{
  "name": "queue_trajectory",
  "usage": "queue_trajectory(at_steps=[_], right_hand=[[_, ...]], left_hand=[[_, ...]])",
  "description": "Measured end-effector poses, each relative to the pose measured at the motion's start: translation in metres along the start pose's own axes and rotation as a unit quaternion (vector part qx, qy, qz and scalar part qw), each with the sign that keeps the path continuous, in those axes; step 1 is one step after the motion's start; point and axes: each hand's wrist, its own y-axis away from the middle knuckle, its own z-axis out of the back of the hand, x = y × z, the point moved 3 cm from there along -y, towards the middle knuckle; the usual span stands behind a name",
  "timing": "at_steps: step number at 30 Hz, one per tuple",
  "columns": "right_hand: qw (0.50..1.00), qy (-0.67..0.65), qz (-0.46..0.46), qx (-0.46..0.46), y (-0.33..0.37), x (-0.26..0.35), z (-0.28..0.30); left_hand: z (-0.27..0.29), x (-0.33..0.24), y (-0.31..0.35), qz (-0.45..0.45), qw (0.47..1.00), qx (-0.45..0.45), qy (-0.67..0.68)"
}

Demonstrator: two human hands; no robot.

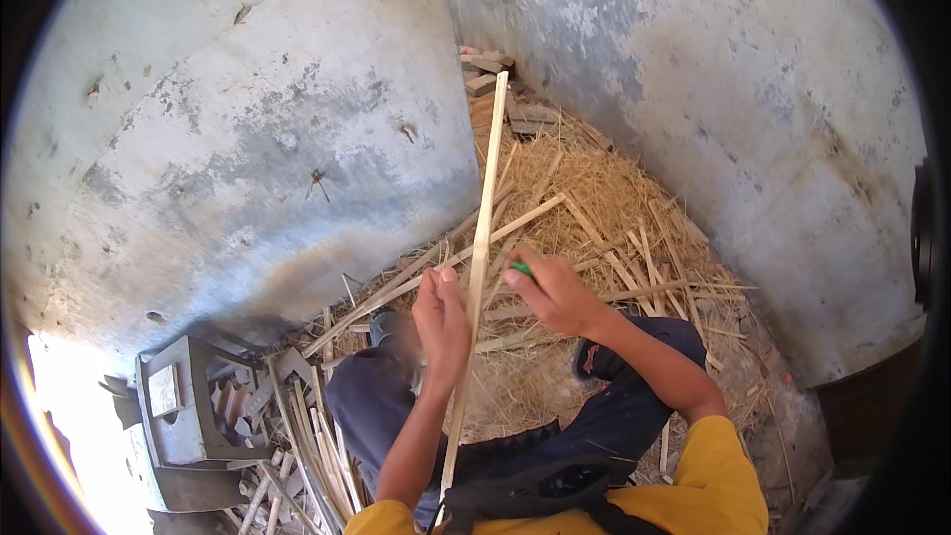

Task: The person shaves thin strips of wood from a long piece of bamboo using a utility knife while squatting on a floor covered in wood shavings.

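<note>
A long pale bamboo strip [482, 238] runs from my lap up between my two hands, its far end near the corner of the walls. My left hand [442, 322] is closed beside the strip, thumb and fingertips pinched together. What those fingers hold, if anything, cannot be made out. To the right of the strip, my right hand [560, 295] closes round a small green thing [521, 268], perhaps a handle. Only its green end shows past the thumb; the rest is hidden in the fist. The right hand is slightly apart from the strip.
Straw-like shavings [565, 168] and loose strips [644, 258] cover the floor ahead, between two peeling walls [327, 139]. At left stands a grey metal box frame [193, 436], with cut strips [312, 436] beside it. Flat bricks or blocks [485, 64] lie in the corner.
</note>
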Motion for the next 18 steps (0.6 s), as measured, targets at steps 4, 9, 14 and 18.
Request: queue_trajectory(at_steps=[4, 9, 14, 18], right_hand=[[0.971, -0.215, -0.081, -0.066, 0.000, -0.002, 0.016], [0.945, -0.280, -0.154, -0.064, -0.008, -0.006, 0.018], [0.954, -0.256, -0.141, -0.063, -0.010, -0.008, 0.017], [0.938, -0.297, -0.168, -0.064, -0.008, -0.007, 0.023]], left_hand=[[-0.003, -0.009, 0.005, 0.058, 0.995, 0.082, 0.004], [-0.017, -0.010, 0.013, 0.082, 0.981, 0.168, 0.044], [-0.023, -0.015, 0.016, 0.052, 0.978, 0.191, 0.058], [0.005, -0.004, -0.005, 0.104, 0.977, 0.185, -0.016]])
